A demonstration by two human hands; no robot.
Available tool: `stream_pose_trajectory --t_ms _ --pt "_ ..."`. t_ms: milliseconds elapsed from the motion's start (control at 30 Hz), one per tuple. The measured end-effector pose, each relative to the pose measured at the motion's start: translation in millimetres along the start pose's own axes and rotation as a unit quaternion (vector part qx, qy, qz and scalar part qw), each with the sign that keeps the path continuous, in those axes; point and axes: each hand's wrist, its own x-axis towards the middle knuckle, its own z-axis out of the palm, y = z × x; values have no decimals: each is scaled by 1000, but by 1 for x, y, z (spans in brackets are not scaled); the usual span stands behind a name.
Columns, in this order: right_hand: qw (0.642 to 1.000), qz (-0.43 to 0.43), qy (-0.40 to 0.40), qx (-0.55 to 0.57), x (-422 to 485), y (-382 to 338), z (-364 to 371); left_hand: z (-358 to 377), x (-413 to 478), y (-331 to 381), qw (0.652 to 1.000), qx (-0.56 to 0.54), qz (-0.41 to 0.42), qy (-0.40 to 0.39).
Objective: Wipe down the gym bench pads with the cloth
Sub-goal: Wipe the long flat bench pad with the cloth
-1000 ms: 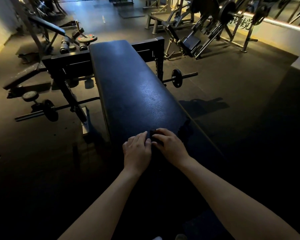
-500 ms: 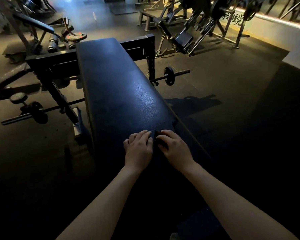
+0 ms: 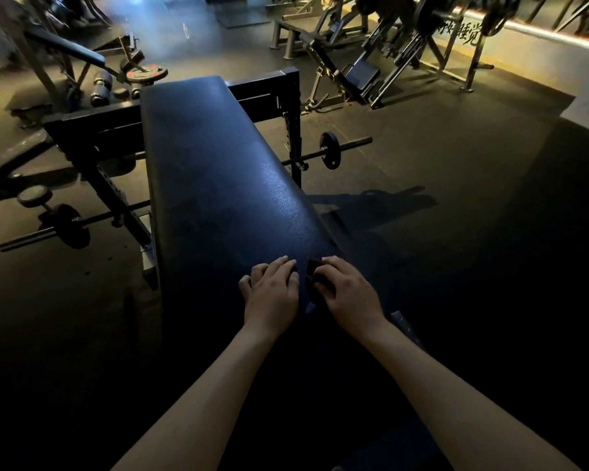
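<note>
Fingers (image 3: 281,270) of our left hand (image 3: 271,297) lie nearly straight and close together, palm down, pressing flat on the pad (image 3: 218,171); they grip nothing that we can see. Our right hand (image 3: 351,295) sits just beside it, and its fingers (image 3: 335,265) are curled, knuckles raised, with the thumb tucked in toward them. Between those fingers and thumb we hold the cloth (image 3: 313,271), a small dark bunch that shows in the gap between the two hands. It rests on the near part of the pad, toward the right edge. The cloth is almost as dark as the pad, so we cannot tell how far it spreads under either palm, nor whether the left hand touches it.

The pad is long, dark and slightly glossy, running away from us with a sheen down its right half. Both forearms reach in from the bottom of the view, over the shadowed near end. At the far end a black rack (image 3: 293,107) stands to both sides of the pad. A short bar (image 3: 351,144) with one small plate (image 3: 331,154) sticks out to the right of the rack; a long bar (image 3: 31,237), also loaded, juts out left, low over the floor (image 3: 439,158). A red-marked plate (image 3: 143,73) lies beyond the far left corner of the pad. Farther back on the right stands a slanted machine (image 3: 361,76).
</note>
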Motion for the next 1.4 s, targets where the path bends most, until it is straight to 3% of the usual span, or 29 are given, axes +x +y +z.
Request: stream_pose_trajectory --t_ms 233,467,633,867,1167,1400 --pt "998 62 -7 24 69 18 -7 10 22 27 999 3 -1 -41" --pt "994 111 -9 11 14 24 -26 14 22 36 999 3 -12 -41" --pt "998 67 -2 14 37 30 -14 16 20 38 999 14 -15 -33" --pt "992 93 -77 23 51 25 -23 14 14 36 999 24 7 -22" --pt "993 105 -49 -30 -13 13 -33 14 -26 31 998 28 53 8" --pt "998 58 -12 -29 -15 0 -26 -6 -56 -8 999 29 7 40"
